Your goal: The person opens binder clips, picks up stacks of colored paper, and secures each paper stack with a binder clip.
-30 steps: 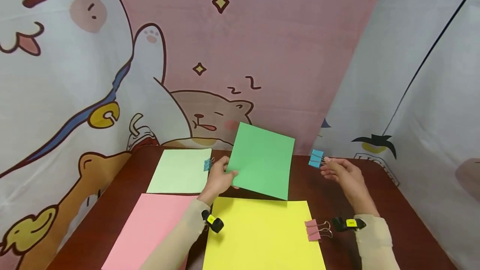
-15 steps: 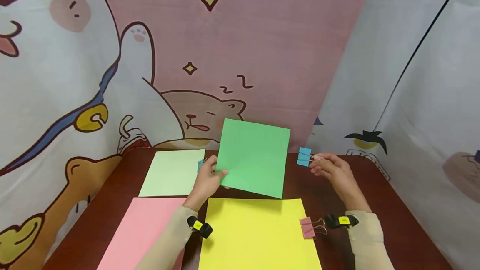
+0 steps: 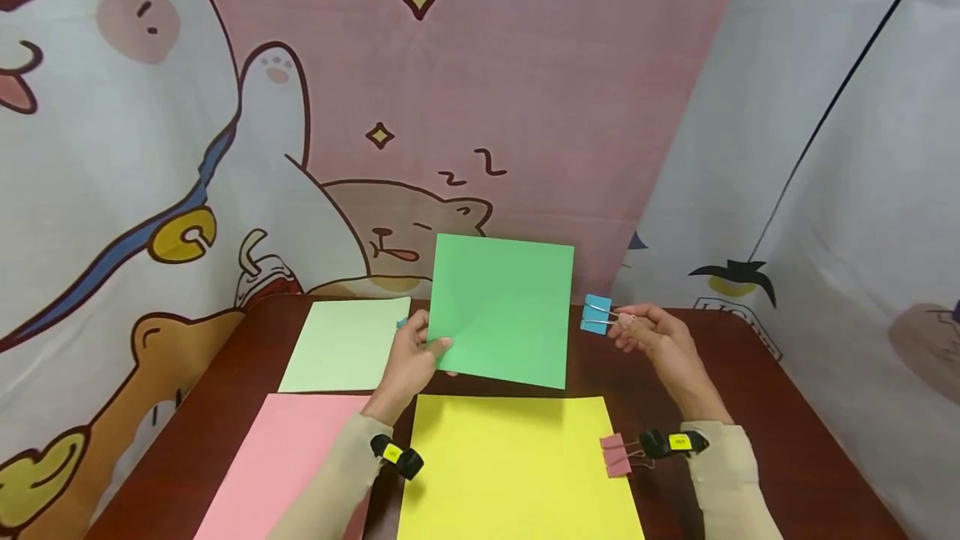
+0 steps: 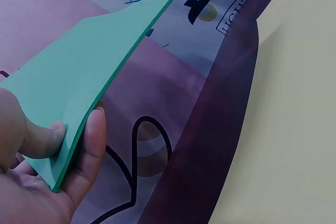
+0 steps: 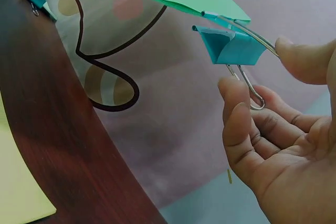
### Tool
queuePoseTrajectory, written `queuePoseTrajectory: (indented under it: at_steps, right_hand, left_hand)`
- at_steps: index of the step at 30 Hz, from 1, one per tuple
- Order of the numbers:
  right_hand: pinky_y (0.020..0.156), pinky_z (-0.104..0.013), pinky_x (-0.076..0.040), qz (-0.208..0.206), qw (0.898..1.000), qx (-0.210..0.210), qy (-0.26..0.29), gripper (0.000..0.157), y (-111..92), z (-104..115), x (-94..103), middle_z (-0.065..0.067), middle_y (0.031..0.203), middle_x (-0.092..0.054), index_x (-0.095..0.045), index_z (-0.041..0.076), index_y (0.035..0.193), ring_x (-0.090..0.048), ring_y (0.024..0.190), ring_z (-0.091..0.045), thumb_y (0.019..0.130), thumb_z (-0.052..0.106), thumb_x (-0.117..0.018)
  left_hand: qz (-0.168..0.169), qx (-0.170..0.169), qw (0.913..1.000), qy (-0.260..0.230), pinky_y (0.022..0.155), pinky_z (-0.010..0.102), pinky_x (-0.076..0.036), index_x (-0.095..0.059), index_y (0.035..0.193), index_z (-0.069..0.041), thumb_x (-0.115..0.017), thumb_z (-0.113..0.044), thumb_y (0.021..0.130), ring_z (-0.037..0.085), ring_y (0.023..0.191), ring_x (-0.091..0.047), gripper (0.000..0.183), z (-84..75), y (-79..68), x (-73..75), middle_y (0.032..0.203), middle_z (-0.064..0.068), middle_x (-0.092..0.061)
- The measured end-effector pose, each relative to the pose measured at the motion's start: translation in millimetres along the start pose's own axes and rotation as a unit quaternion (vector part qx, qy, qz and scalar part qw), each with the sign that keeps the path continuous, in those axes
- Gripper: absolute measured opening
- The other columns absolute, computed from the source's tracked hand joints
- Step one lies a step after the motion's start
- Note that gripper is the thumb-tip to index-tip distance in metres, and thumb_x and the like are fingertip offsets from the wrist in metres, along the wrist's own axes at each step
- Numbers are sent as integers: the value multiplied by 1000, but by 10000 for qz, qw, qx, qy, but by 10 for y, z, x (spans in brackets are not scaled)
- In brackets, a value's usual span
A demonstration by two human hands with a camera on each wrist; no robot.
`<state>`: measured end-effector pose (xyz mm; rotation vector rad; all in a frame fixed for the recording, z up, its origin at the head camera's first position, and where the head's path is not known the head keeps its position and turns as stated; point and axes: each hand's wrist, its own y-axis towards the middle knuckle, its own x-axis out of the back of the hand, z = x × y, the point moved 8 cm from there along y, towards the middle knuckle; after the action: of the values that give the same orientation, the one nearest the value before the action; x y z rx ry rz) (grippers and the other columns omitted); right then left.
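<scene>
My left hand (image 3: 408, 365) grips a green paper stack (image 3: 502, 311) by its lower left corner, thumb in front and fingers behind, and holds it tilted up above the table. In the left wrist view the stack (image 4: 89, 72) shows its thin edge. Right of it, my right hand (image 3: 663, 348) pinches the wire handles of a blue binder clip (image 3: 596, 314) between thumb and fingers. The clip's mouth points toward the stack's right edge, a small gap apart in the head view. The right wrist view shows the clip (image 5: 236, 48) close up, overlapping the stack's corner (image 5: 231, 13).
A pale green stack (image 3: 345, 346) with a blue clip, mostly hidden behind the left hand, lies at the back left. Pink paper (image 3: 288, 457) lies in front of it. Yellow paper (image 3: 517, 465) with a pink binder clip (image 3: 616, 455) lies centre front on the brown table (image 3: 780, 423).
The green stack has turned more upright and square to the view. My right hand has brought the blue clip left, nearer the stack's right edge. The head view has shifted slightly.
</scene>
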<state>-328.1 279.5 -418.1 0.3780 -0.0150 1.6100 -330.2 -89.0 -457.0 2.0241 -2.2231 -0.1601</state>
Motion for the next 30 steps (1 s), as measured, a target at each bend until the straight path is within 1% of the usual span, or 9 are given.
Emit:
queuePoseTrajectory:
  at_steps: [3,7,10,12,15,19,23,28,30]
  right_hand:
    - [79,-27,-57,-6,9999,81,-147,37,-4,27,-14,-19,101,-72,-58,-6,126,-68,83,-21,107,26,-58]
    - [79,-30,-56,26,9992,50,-404,34,-15,43,-44,-19,101,-73,-60,-4,125,-67,84,-26,108,25,-57]
    - [79,-31,-55,42,9984,-43,-569,33,-25,49,-70,-16,100,-73,-61,-2,125,-65,85,-28,108,26,-56]
    - [78,-32,-55,19,9977,-104,-665,33,-32,54,-82,-15,99,-73,-62,-1,124,-64,85,-27,107,27,-57]
    - [77,-31,-54,18,9967,-162,-794,33,-41,65,-103,-15,99,-73,-62,0,123,-63,85,-25,107,28,-58]
    - [76,-32,-55,35,9967,-141,-798,32,-40,85,-129,-17,97,-72,-62,-2,123,-63,82,-25,107,26,-58]
    - [74,-31,-55,58,9972,-60,-742,32,-37,119,-155,-20,97,-71,-61,-5,124,-63,80,-23,107,23,-59]
    - [72,-30,-56,118,9971,-25,-750,32,-31,121,-178,-19,96,-71,-61,-5,124,-63,79,-24,106,22,-60]
    - [73,-29,-55,133,9969,-35,-778,32,-28,108,-186,-18,96,-72,-61,-3,123,-62,80,-24,106,24,-60]
  left_hand:
    - [40,-40,10000,-56,72,64,-57,-54,121,2,-57,6,101,29,73,-74,21,-13,-5,-23,110,25,-71]
    - [51,-84,9999,-67,71,65,-57,-54,121,2,-58,7,101,29,72,-74,21,-32,-12,-39,109,25,-71]
    - [48,-73,9999,-74,69,60,-59,-54,120,1,-58,7,101,30,71,-74,21,-36,-16,-43,108,24,-72]
    - [52,-56,9999,-79,67,55,-60,-55,119,1,-59,7,100,30,72,-74,20,-36,-17,-48,107,23,-72]
    - [66,-40,9999,-71,66,52,-61,-57,118,-1,-60,6,100,32,73,-74,19,-38,-25,-59,106,22,-73]
    - [101,-68,9999,-51,68,57,-60,-57,118,-1,-59,6,101,33,73,-74,19,-43,-30,-83,106,22,-73]
    - [155,-127,9998,-50,68,60,-59,-57,118,0,-59,6,101,33,72,-74,19,-45,-31,-97,106,23,-73]
    - [197,-186,9996,-41,65,54,-61,-57,118,1,-59,6,101,32,72,-74,18,-40,-29,-110,105,23,-73]
    - [198,-185,9996,-18,65,53,-61,-57,117,0,-59,6,101,32,72,-74,17,-34,-28,-115,105,23,-73]
